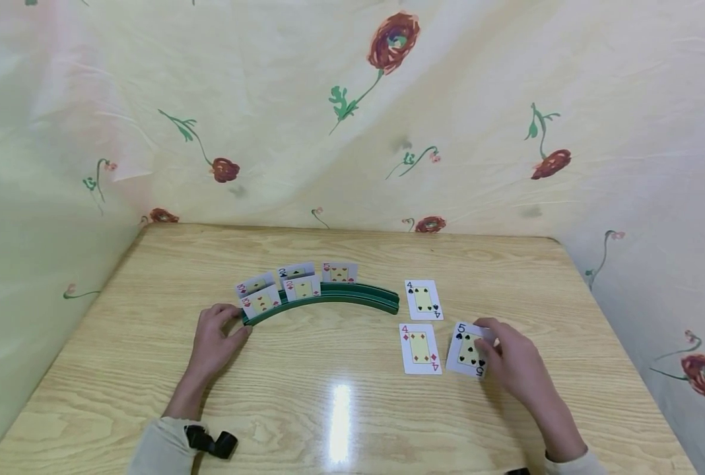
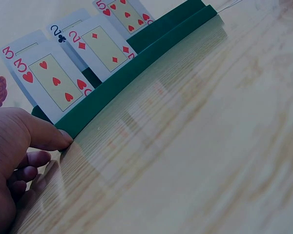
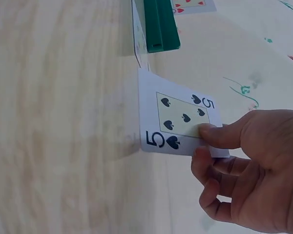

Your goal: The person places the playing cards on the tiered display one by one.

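Observation:
A curved green card holder (image 1: 358, 293) stands on the table with several playing cards upright in it. My left hand (image 1: 217, 336) grips its left end, thumb in front and fingers behind. Above that hand, the three of hearts (image 2: 52, 78) stands before another red three (image 2: 7, 52). Further along, the two of diamonds (image 2: 100, 48) overlaps the two of clubs (image 2: 63, 31). The five of hearts (image 1: 339, 272) stands in the back row. Between thumb and fingers, my right hand (image 1: 515, 359) pinches the five of spades (image 3: 180, 114), face showing, by one edge.
Right of the holder, the four of spades (image 1: 425, 300) lies face up on the wooden table (image 1: 269, 409). Nearer to me lies the four of diamonds (image 1: 420, 349), just left of the held card. A flowered cloth (image 1: 293, 132) hangs behind and beside the table.

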`<state>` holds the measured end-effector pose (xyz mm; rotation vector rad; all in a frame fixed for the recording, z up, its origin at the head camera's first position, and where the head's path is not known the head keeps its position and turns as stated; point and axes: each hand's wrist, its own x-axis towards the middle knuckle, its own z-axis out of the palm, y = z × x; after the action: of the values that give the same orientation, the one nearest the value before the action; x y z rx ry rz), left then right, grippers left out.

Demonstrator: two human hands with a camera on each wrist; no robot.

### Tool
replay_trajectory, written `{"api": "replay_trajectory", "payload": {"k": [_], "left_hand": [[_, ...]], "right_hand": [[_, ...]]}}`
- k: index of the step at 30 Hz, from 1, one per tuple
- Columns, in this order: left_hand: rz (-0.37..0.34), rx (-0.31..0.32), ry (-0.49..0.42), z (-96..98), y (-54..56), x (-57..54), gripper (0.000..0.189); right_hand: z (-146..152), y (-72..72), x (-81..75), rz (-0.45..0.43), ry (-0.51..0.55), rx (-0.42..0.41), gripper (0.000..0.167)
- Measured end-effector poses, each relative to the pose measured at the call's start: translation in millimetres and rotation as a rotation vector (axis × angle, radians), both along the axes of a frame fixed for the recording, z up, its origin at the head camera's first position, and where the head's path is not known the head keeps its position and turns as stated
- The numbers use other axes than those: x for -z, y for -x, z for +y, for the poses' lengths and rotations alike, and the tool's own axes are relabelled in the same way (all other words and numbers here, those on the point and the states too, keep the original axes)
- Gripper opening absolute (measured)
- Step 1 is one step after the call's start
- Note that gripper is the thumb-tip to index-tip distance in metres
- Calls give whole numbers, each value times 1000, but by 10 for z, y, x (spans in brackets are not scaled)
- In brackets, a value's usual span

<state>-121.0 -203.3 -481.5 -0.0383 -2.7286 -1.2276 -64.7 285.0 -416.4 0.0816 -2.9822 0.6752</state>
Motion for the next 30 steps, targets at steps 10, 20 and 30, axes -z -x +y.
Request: {"api": "replay_trajectory", "payload": {"k": [10, 20, 30], "left_hand": [[39, -4, 6, 6, -7, 8, 30], [2, -1, -2, 6, -4, -6, 33], [-14, 1, -5, 2, -1, -10, 33]], "right_hand": [[14, 51, -103, 77, 79, -53, 25], [-136, 148, -263, 150, 116, -100, 24], [-320, 279, -356, 298, 159, -202, 24]]}}
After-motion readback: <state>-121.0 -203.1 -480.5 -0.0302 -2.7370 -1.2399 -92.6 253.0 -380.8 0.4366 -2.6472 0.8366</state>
